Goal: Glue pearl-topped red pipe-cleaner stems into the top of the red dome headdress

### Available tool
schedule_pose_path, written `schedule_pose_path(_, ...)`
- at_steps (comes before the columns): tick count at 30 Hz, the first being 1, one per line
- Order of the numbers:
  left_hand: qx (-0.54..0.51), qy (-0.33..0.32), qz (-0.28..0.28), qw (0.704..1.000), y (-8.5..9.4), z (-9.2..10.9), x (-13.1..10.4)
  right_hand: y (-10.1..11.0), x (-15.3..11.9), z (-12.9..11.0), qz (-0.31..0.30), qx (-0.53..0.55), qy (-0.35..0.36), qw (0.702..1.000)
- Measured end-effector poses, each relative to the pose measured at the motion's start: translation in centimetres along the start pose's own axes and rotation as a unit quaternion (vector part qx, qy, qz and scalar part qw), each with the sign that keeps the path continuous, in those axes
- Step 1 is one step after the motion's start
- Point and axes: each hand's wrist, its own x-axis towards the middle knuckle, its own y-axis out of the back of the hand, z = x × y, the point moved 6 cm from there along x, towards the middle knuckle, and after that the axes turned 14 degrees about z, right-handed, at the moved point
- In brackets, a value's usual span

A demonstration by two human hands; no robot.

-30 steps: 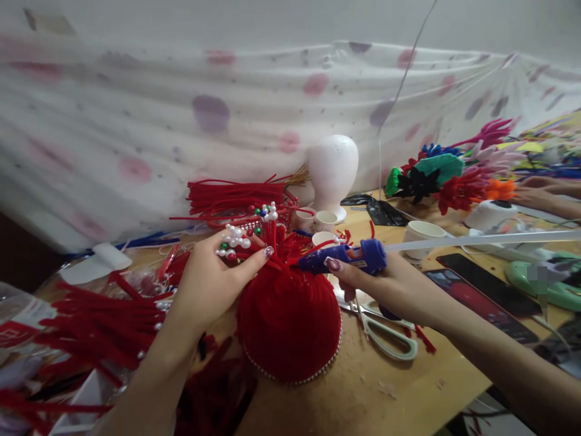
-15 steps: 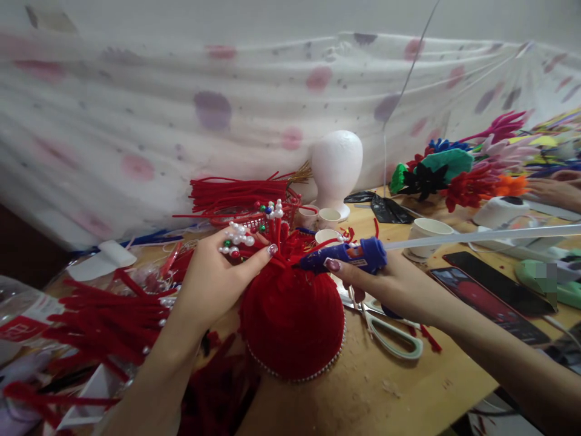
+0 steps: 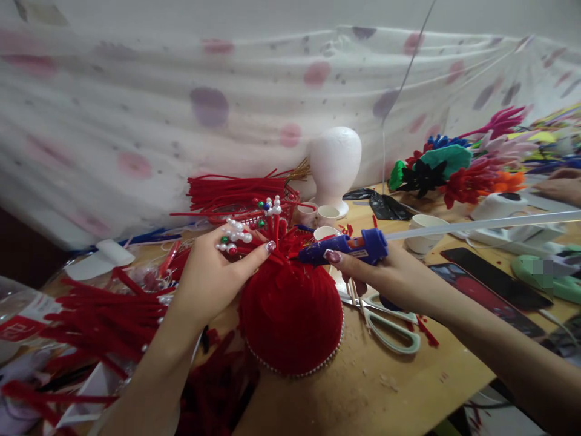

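The left hand (image 3: 218, 266) has its fingers narrow, closed on red chenille stems (image 3: 278, 260); how many stems it pinches, one cannot tell. The right hand (image 3: 390, 269) is wrapped around a blue hot glue gun (image 3: 371, 243), with its thumb along the side; the trigger is hidden, so whether it is pressed cannot be told. The red dome (image 3: 293, 321), edged with pearl beads (image 3: 297, 374), lies just below and between the fingertips of both hands, and the stems gather at its top.

The nozzle points toward the left thumb and is quite near to it. The main danger, it seems, is a burn, if the gun slides forward or the hot glue spreads along the stems. If the left fingers loosen too early, a stem could set crooked. Too much glue could mat the red fibres, or catch the white, green and red beads (image 3: 235, 238) beside the left fingers.

The long glue stick (image 3: 490, 225) reaches far behind the right fingers, above a paper cup (image 3: 424, 233); a quick turn might knock this cup. The scissors (image 3: 391, 333), just below the right fingers, could catch the wrist.
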Motion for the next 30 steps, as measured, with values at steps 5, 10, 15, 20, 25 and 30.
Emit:
schedule_pose_path(5, -0.006, -0.002, 0.006, 1.000, -0.1, 0.0, 0.0, -0.1, -0.1, 0.4, -0.010, -0.004, -0.003, 1.000)
schedule_pose_path(10, 0.001, -0.012, 0.006, 1.000, -0.2, -0.1, 0.0, -0.2, -0.3, 1.0, -0.024, -0.013, 0.004, 1.000)
schedule_pose_path(15, -0.008, -0.009, 0.003, 1.000, -0.2, -0.2, 0.0, 0.0, -0.7, 1.5, -0.028, -0.025, -0.024, 0.999)
schedule_pose_path(20, -0.011, -0.009, 0.001, 1.000, -0.2, -0.2, 0.0, 0.1, -0.7, 0.7, -0.012, -0.028, 0.010, 0.999)
schedule_pose_path(25, -0.015, -0.023, -0.001, 1.000, -0.3, -0.2, 0.1, 0.0, -0.6, -0.5, 0.000, -0.041, 0.047, 0.998)
schedule_pose_path(30, -0.011, -0.024, -0.003, 1.000, -0.3, -0.2, 0.2, 0.1, -0.9, -0.4, -0.004, -0.044, 0.036, 0.998)
